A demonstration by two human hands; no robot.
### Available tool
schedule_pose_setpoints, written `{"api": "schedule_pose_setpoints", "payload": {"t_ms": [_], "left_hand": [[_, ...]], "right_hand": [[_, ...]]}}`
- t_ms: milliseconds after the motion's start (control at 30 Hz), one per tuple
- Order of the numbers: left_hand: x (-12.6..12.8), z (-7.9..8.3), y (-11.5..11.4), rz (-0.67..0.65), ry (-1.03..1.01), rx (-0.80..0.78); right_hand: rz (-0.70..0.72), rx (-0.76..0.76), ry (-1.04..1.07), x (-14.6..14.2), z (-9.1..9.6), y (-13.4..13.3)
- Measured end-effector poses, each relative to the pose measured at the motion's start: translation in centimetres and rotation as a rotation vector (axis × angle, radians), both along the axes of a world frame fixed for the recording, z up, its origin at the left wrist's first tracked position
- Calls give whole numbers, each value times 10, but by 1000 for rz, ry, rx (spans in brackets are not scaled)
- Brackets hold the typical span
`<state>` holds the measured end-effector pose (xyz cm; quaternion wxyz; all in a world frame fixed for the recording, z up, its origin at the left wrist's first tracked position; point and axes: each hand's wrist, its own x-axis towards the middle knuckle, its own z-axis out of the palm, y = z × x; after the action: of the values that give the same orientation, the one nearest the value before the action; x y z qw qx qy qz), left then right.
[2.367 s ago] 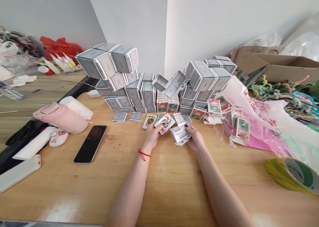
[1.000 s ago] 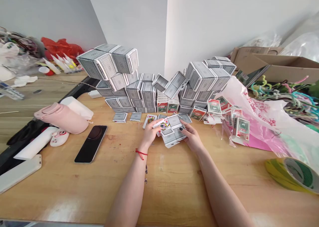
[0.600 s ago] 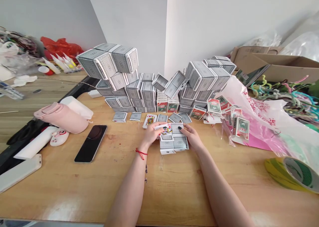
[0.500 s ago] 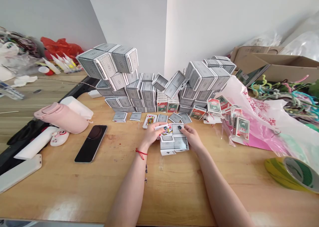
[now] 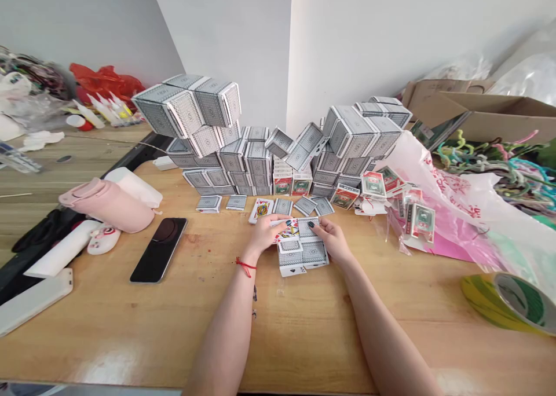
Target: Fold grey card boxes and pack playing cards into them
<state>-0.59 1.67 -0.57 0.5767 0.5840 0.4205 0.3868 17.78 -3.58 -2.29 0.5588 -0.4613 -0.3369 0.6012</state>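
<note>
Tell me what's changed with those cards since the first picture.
The folded-card piece, apart before, moved left and toward the person, against the face card. The left hand still holds that card, the right hand the piece. Stacked card blocks, phone and tape roll stayed put.

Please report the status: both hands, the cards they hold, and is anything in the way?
Left hand on face-up card. Right hand gripping folded-card piece. Nothing seems to block them; loose cards lie just beyond.
</note>
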Motion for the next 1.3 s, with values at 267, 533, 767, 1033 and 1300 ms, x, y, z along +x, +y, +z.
{"api": "schedule_pose_setpoints", "payload": {"t_ms": [267,533,767,1033,1300], "left_hand": [[7,-1,-2,22,68,110],[9,-1,-2,49,38,115],[9,-2,-2,4,124,156],[7,-3,0,-51,191,189],[8,-8,2,-61,187,202]], "right_hand": [[25,15,-19,-2,3,-1],[52,33,-65,-4,4,-1],[114,17,-107,-5,4,-4],[197,19,-175,-2,0,-5],[206,21,-142,-2,0,-5]]}}
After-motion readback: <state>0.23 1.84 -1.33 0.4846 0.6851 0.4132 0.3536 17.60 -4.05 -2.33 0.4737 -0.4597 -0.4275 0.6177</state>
